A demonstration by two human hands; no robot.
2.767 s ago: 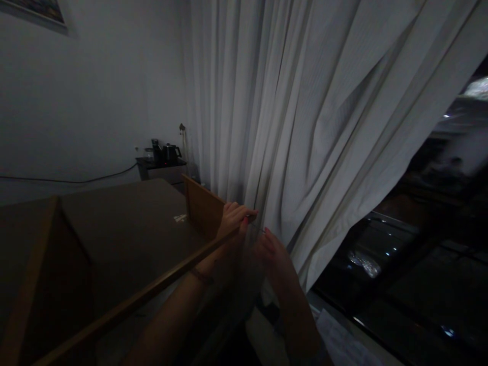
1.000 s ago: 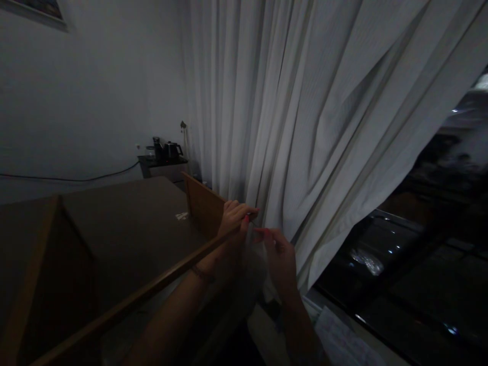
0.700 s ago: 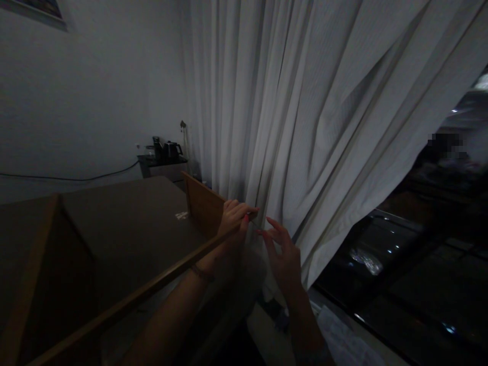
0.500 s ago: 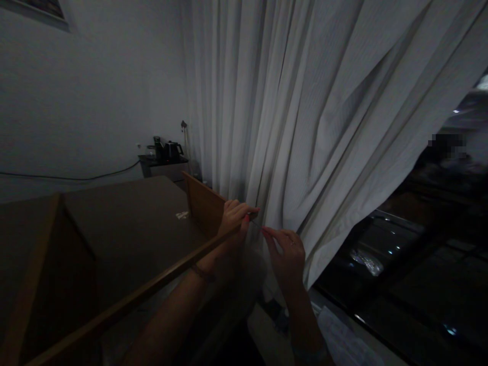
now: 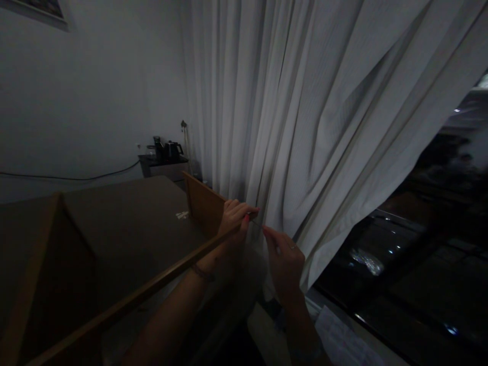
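Head view: the left hand (image 5: 237, 214) clasps the far end of a long brown wooden board (image 5: 171, 276); the right hand (image 5: 286, 256) pinches a thin grey metal-looking rod (image 5: 257, 222) beside it (likely stiff and light, best held by its outer end).

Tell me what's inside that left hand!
The left hand grips one end of a wooden bar. A thin rod shows between it and the right hand. The gripped part is covered, so I can't see it.
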